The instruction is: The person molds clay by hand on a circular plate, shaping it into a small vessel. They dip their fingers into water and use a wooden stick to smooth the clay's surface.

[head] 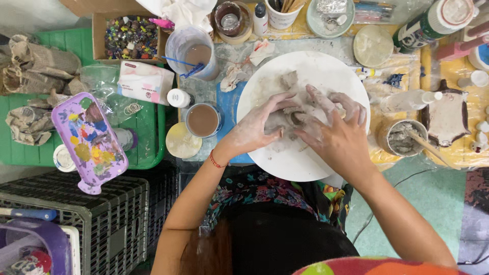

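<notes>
Clay-grey is all over my feed right now: both hands are smeared with it and working a lump of wet clay [293,119] in the middle of a round white board [326,71]. My left hand [254,130] curls its fingers onto the left side of the lump, and my right hand [338,135] presses in from the right with fingers spread, so both are gripping the clay rather than hanging loose. Container-wise, a small cup [202,120] just left of the board holds brown muddy water, and a clear plastic tub [192,51] behind it has cloudy brownish water too. On the right, a little pot [402,137] has grey sludge in it with a wooden stick [430,148] leaning out. Top left, a cardboard box [130,35] is full of colourful beads, with a tissue pack [145,81] just in front of it. A purple palette [90,140] blotched with paint lies on a green tray [147,137], next to crumpled newspaper [33,86]. The tabletop looks messy, covered in yellow and blue sheeting with stains everywhere. A dark plastic crate [86,214] sits lower left, and the floor on the right looks pale green.
</notes>
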